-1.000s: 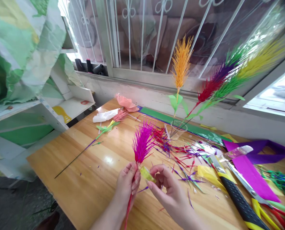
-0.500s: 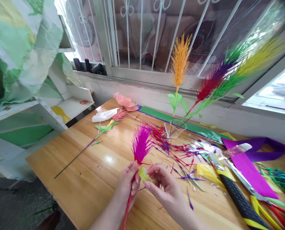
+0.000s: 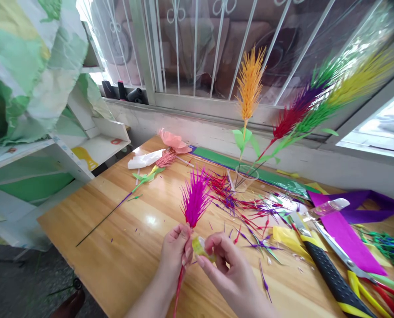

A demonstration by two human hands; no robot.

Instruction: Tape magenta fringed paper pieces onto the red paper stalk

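My left hand [image 3: 176,247] is closed around the stem just under the head of a magenta paper wheat ear [image 3: 195,198], which stands upright with its bristles spread. Its red stem [image 3: 178,287] runs down below the hand. Close beside it, my right hand [image 3: 228,260] pinches a small roll of yellowish tape [image 3: 199,248] between thumb and fingers. The roll nearly touches the left fingers. Whether a strip of tape runs from it to the stem I cannot make out.
Red and purple bristle pieces [image 3: 221,190] litter the table [image 3: 117,265]. Scissors [image 3: 346,260] and a black-and-yellow cutter [image 3: 327,269] lie at right. Finished ears, including an orange one [image 3: 250,86], stand in a clear holder [image 3: 246,176]. A pink ear [image 3: 165,159] lies at left.
A loose red strand by the base of the magenta head no longer sticks out to the right. The tape roll has turned and sits slightly lower; both hands stay nearly in place.
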